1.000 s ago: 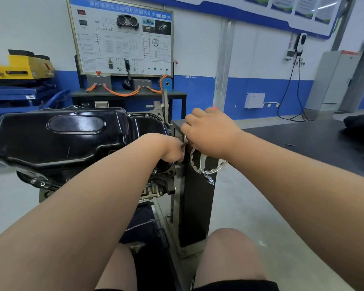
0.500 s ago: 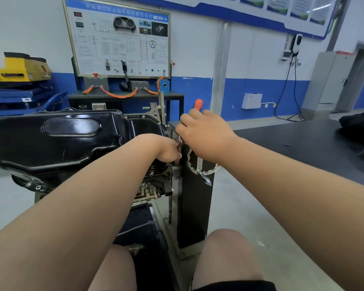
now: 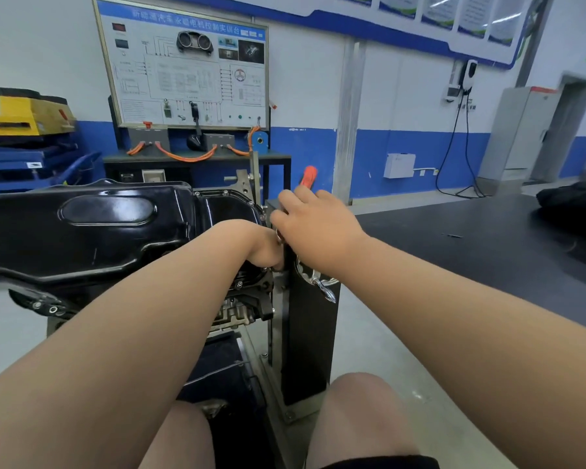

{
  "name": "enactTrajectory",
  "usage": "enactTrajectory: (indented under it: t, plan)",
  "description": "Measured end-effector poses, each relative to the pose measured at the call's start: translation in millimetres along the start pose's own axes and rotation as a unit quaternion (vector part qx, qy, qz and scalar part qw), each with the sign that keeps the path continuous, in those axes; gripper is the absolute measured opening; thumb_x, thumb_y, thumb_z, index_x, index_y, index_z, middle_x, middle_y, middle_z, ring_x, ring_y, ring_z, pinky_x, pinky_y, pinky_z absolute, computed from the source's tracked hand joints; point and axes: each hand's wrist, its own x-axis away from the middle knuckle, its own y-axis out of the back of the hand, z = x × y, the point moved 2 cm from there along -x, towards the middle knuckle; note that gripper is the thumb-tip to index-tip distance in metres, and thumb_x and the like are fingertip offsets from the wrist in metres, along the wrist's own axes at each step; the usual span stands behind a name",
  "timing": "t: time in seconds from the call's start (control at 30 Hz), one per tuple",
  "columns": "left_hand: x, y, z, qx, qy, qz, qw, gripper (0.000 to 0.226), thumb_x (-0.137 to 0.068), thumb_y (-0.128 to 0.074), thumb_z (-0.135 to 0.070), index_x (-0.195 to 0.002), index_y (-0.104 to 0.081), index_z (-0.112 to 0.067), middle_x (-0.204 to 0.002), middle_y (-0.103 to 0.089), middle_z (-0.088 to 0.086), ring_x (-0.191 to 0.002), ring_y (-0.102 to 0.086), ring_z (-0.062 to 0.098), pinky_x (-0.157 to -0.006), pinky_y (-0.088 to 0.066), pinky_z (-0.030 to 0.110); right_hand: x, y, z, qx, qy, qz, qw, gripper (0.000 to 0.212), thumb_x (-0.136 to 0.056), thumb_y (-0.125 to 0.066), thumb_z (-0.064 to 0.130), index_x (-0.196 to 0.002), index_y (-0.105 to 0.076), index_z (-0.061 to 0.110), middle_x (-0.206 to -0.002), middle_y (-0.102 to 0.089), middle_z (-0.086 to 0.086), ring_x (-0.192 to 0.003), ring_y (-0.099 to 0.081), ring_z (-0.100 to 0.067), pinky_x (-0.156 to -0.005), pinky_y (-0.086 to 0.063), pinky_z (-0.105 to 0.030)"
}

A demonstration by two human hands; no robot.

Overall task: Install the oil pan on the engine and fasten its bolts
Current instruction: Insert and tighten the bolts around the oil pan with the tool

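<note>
The glossy black oil pan [image 3: 82, 231] sits on top of the upturned engine [image 3: 244, 309], which is clamped in a stand. My left hand [image 3: 264, 248] bends down at the pan's right flange, fingers curled round the lower end of a tool; that grip is mostly hidden. My right hand [image 3: 318, 228] hovers just above and to the right, gripping the same tool's orange handle [image 3: 309, 176], whose tip pokes out beyond my fingers. A glint of metal shows between the two hands. Small bolts sit along the pan's rim.
The stand's dark upright post [image 3: 305, 333] carries a chrome crank handle [image 3: 322, 286] just below my right wrist. A black-topped table [image 3: 487, 238] with a dark bag [image 3: 575, 204] stretches right. A wiring training board [image 3: 183, 69] stands behind. My knees are at the bottom.
The orange handle tip, hidden under my right hand a second ago, now sticks out past my fingers as the hand swings. My left hand stays at the flange.
</note>
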Motion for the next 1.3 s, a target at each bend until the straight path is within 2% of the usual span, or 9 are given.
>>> enactTrajectory:
  t: [0.2,0.43,0.53,0.67,0.77,0.9,1.0,1.1,1.3]
  plan:
    - [6,2,5,0.017,0.005,-0.003,1.000,0.013,-0.094,-0.043,-0.015,-0.091,-0.056,-0.016,-0.098,-0.054,0.005,-0.091,-0.050,0.023,-0.083,-0.036,0.032,-3,-8,3,-0.236,-0.240,0.169,0.926,0.044,-0.089,-0.045,0.052,-0.064,-0.046,0.016,-0.062,-0.050,0.000,-0.052,-0.048,-0.016,-0.045,-0.030,-0.025]
    - [2,-1,-6,-0.012,0.024,0.000,1.000,0.043,-0.095,-0.052,-0.027,-0.133,-0.052,-0.008,-0.132,-0.054,0.012,-0.118,-0.050,0.029,-0.102,-0.039,0.040,2,1,-4,0.037,0.056,0.013,0.998,0.022,-0.091,-0.052,0.016,-0.113,-0.056,0.013,-0.112,-0.051,-0.007,-0.104,-0.045,-0.024,-0.074,-0.035,-0.034]
    - [5,3,-4,0.008,0.014,0.010,1.000,0.038,-0.094,-0.052,-0.026,-0.128,-0.055,-0.009,-0.122,-0.055,0.007,-0.109,-0.052,0.025,-0.097,-0.041,0.038,-2,-1,-2,-0.064,-0.053,0.046,0.995,0.012,-0.091,-0.053,0.026,-0.092,-0.057,0.014,-0.095,-0.052,-0.001,-0.078,-0.048,-0.017,-0.054,-0.034,-0.027]
    - [10,5,0,0.007,0.016,-0.003,1.000,0.013,-0.096,-0.044,-0.018,-0.091,-0.055,-0.013,-0.091,-0.055,0.005,-0.073,-0.049,0.016,-0.065,-0.040,0.024,-3,-7,-3,-0.292,-0.191,0.192,0.917,0.046,-0.086,-0.050,0.056,-0.064,-0.048,0.015,-0.063,-0.054,-0.001,-0.052,-0.049,-0.015,-0.045,-0.030,-0.025]
    - [3,2,0,0.013,0.000,-0.006,1.000,0.020,-0.096,-0.044,-0.026,-0.097,-0.060,-0.014,-0.102,-0.059,0.005,-0.091,-0.052,0.021,-0.089,-0.041,0.035,-5,0,-6,-0.096,-0.076,0.142,0.982,0.032,-0.092,-0.050,0.041,-0.076,-0.054,0.014,-0.081,-0.057,-0.002,-0.070,-0.053,-0.017,-0.048,-0.030,-0.028]
    - [3,6,-1,0.030,0.032,-0.011,0.999,0.028,-0.091,-0.055,-0.030,-0.114,-0.062,-0.016,-0.116,-0.056,0.006,-0.097,-0.049,0.023,-0.084,-0.042,0.035,-7,6,-16,0.016,0.055,0.057,0.997,0.027,-0.091,-0.050,0.013,-0.118,-0.053,0.015,-0.107,-0.050,-0.006,-0.094,-0.045,-0.021,-0.062,-0.033,-0.033]
    - [9,9,2,0.029,0.017,-0.011,0.999,0.022,-0.093,-0.053,-0.026,-0.114,-0.057,-0.018,-0.096,-0.051,-0.002,-0.079,-0.048,0.019,-0.055,-0.040,0.023,-7,7,-5,-0.044,-0.049,0.082,0.994,0.019,-0.093,-0.050,0.030,-0.092,-0.060,0.014,-0.078,-0.050,0.000,-0.067,-0.051,-0.019,-0.054,-0.037,-0.030]
    - [12,8,8,-0.004,0.016,-0.022,1.000,0.009,-0.092,-0.045,-0.008,-0.086,-0.052,-0.008,-0.072,-0.047,0.000,-0.057,-0.041,0.012,-0.040,-0.035,0.014,-7,1,8,-0.157,-0.164,0.131,0.965,0.048,-0.090,-0.044,0.057,-0.063,-0.043,0.017,-0.062,-0.044,0.000,-0.052,-0.044,-0.015,-0.045,-0.028,-0.025]
    - [6,0,5,0.032,-0.006,-0.035,0.999,0.033,-0.097,-0.048,-0.028,-0.122,-0.059,-0.010,-0.113,-0.059,0.005,-0.103,-0.054,0.024,-0.098,-0.042,0.040,-14,12,2,0.045,0.025,0.079,0.996,0.016,-0.092,-0.054,0.017,-0.106,-0.060,0.015,-0.098,-0.054,-0.004,-0.097,-0.045,-0.022,-0.068,-0.033,-0.034]
